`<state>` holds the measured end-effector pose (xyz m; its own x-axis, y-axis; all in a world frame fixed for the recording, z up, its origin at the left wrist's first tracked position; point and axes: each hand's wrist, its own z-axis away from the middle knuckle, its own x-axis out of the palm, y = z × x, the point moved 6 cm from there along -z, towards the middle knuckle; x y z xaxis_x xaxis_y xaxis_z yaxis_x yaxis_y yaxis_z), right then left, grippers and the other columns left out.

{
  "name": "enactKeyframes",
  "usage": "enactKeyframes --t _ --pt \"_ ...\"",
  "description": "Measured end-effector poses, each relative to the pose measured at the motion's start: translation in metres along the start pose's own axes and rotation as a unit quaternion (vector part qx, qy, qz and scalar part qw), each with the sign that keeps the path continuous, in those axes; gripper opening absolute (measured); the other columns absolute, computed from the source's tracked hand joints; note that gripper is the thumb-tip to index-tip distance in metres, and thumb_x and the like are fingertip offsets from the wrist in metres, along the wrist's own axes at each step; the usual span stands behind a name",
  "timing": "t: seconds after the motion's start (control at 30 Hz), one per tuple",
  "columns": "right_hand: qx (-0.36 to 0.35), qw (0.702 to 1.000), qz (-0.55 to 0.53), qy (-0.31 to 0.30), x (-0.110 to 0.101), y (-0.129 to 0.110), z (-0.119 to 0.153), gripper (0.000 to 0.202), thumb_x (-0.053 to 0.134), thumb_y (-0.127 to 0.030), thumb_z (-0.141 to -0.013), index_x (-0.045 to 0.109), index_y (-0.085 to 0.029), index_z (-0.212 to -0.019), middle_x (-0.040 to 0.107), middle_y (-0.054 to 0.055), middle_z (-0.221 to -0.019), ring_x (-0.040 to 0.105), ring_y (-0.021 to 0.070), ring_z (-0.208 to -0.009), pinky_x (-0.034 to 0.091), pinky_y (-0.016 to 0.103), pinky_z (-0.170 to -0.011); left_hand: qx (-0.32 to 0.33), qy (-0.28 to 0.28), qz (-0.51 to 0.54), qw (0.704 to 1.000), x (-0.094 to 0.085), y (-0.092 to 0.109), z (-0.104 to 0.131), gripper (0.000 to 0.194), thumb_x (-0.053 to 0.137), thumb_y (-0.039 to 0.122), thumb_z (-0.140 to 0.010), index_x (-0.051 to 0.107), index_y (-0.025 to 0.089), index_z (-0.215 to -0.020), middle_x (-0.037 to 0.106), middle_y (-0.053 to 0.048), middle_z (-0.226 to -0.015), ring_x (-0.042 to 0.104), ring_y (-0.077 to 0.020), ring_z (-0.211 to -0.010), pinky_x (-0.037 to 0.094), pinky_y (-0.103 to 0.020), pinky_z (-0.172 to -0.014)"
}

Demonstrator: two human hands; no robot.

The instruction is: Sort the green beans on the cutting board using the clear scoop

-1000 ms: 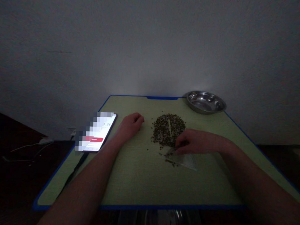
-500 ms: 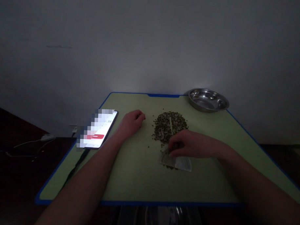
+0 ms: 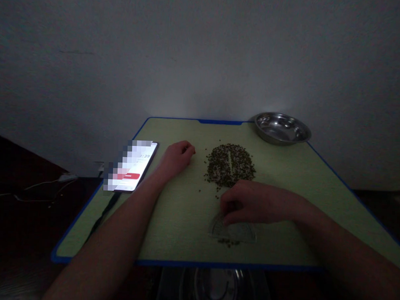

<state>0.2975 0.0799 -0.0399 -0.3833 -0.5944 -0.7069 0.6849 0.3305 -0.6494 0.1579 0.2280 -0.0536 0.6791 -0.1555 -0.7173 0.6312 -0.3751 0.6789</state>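
Note:
My right hand (image 3: 239, 204) is closed on the top of a clear half-round protractor (image 3: 236, 232), fingers pinched over its curved edge. Along the protractor's straight edge, on the near side, lies a short row of small beans (image 3: 228, 243). Beyond this hand spreads a round pile of small green-brown beans mixed with pale grains (image 3: 219, 161), with a narrow bare strip through its middle. To the left of the pile my left hand (image 3: 180, 156) rests on the table in a loose fist, touching none of the beans; I see nothing in it.
The pale green table (image 3: 180, 237) has a blue rim. A steel bowl (image 3: 282, 129) sits at the far right corner. On the left lies a lit phone (image 3: 137, 165) beside my left forearm, a dark strap (image 3: 102, 216) near it. Round metal ware (image 3: 215, 288) stands below the front edge.
My right hand has drawn the protractor toward me, away from the pile, with a few beans along its near edge. My left hand stays in place; the view has shifted slightly.

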Motion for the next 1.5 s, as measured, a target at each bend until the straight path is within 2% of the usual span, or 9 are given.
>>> enactKeyframes --t 0.53,0.87,1.0,1.13,1.3,1.4,1.5 --pt "-0.018 0.998 -0.005 -0.055 0.018 -0.013 0.001 0.013 0.071 -0.033 -0.080 0.073 -0.020 -0.082 0.068 -0.003 -0.069 0.059 0.0098 -0.061 0.036 0.021 -0.055 -0.007 -0.001 -0.001 1.000 0.000 0.000 0.000 0.023 0.046 0.032 -0.083 0.062 0.017 -0.074 0.055 0.000 -0.054 0.051 -0.0148 -0.056 0.035 -0.027 -0.055" --pt "-0.024 0.996 -0.037 -0.074 0.018 -0.017 0.003 0.011 0.072 -0.030 -0.080 0.073 -0.020 -0.081 0.065 -0.004 -0.066 0.058 0.0090 -0.058 0.037 0.020 -0.053 -0.009 -0.003 0.008 1.000 0.000 0.001 0.001 0.023 0.047 0.031 -0.084 0.062 0.017 -0.074 0.056 0.000 -0.055 0.051 -0.0151 -0.057 0.036 -0.029 -0.057" --pt "-0.030 0.996 -0.071 -0.054 0.007 -0.014 0.007 0.014 0.070 -0.031 -0.082 0.072 -0.018 -0.082 0.063 -0.003 -0.067 0.056 0.0094 -0.060 0.039 0.020 -0.055 -0.012 -0.002 0.006 1.000 0.000 0.001 0.001 0.022 0.047 0.032 -0.084 0.061 0.018 -0.074 0.054 0.000 -0.054 0.050 -0.0149 -0.056 0.035 -0.029 -0.056" --pt "0.008 0.996 -0.086 -0.017 -0.019 0.011 0.014 0.018 0.066 -0.034 -0.083 0.066 -0.017 -0.076 0.059 -0.003 -0.066 0.052 0.0110 -0.061 0.038 0.023 -0.054 -0.008 -0.006 0.006 1.000 0.000 0.001 0.001 0.021 0.047 0.031 -0.083 0.060 0.018 -0.072 0.054 0.000 -0.055 0.049 -0.0148 -0.056 0.034 -0.029 -0.056" --pt "0.075 0.991 -0.105 0.026 -0.053 0.063 0.032 0.031 0.063 -0.047 -0.082 0.061 -0.017 -0.073 0.054 -0.003 -0.066 0.048 0.0122 -0.061 0.038 0.026 -0.056 -0.012 -0.015 0.002 1.000 -0.001 0.002 0.001 0.022 0.045 0.033 -0.082 0.059 0.018 -0.072 0.054 0.000 -0.054 0.050 -0.0153 -0.055 0.035 -0.029 -0.055" --pt "0.123 0.985 -0.117 0.039 -0.064 0.091 0.043 0.036 0.061 -0.052 -0.082 0.057 -0.018 -0.071 0.047 -0.005 -0.059 0.040 0.0096 -0.052 0.032 0.025 -0.049 -0.013 -0.015 0.003 1.000 -0.001 0.000 0.001 0.024 0.045 0.036 -0.082 0.058 0.019 -0.071 0.054 0.001 -0.054 0.051 -0.0157 -0.054 0.035 -0.029 -0.055" --pt "0.137 0.979 -0.138 0.063 -0.070 0.106 0.052 0.036 0.061 -0.051 -0.083 0.055 -0.018 -0.069 0.046 -0.006 -0.058 0.037 0.0080 -0.049 0.028 0.024 -0.046 -0.008 -0.014 -0.001 1.000 -0.002 0.000 0.000 0.025 0.046 0.037 -0.081 0.059 0.019 -0.072 0.055 0.001 -0.054 0.051 -0.0160 -0.055 0.035 -0.029 -0.055"
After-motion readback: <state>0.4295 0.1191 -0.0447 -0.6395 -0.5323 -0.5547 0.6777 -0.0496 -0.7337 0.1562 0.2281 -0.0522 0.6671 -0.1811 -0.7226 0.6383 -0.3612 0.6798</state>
